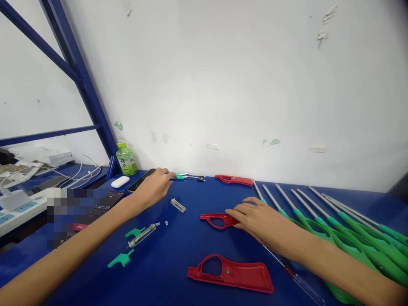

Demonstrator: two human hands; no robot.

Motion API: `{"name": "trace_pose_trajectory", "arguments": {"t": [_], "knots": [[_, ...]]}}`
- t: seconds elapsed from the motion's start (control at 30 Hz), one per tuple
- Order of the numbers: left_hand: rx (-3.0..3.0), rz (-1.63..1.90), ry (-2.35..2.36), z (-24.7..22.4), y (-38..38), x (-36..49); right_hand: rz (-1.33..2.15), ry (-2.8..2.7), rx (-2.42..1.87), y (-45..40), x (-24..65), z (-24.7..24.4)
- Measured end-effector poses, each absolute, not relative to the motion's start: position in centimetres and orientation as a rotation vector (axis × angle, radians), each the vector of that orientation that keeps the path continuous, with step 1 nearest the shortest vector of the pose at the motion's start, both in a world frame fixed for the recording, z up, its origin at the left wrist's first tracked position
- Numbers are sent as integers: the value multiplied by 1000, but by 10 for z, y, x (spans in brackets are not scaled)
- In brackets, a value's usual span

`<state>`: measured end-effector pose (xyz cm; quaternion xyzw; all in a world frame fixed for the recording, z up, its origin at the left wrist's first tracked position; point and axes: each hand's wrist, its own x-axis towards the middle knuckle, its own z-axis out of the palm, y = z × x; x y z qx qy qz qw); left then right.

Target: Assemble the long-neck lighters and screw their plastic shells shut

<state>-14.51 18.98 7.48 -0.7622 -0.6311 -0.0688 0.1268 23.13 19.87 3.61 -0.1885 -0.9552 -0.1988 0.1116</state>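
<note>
My left hand (156, 185) reaches to the back of the blue table, its fingertips together at a small green part (180, 176) beside thin metal pieces with black ends (200, 178). My right hand (250, 214) rests over the handle end of a red plastic shell (218, 219), hiding part of it; its fingers are bent. Nearer me lies another red shell half (245, 274), hollow side up. A third red piece (236, 180) is by the wall. Left of centre are a clear tube (143, 236), two green triggers (121, 258) (135, 232) and a clear block (177, 205).
Several green lighters with metal rods (344, 242) cover the right side, under my forearm. A screwdriver (299, 280) lies at front right. Phones (103, 208), a white case (120, 182), a bottle (126, 160) and a power strip (32, 208) are left.
</note>
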Motion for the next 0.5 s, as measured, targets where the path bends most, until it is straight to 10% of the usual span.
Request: {"name": "trace_pose_trajectory", "arguments": {"t": [0.5], "knots": [[-2314,-104,-1657,48,246,-157,-514,-2405,-378,106,272,50]]}}
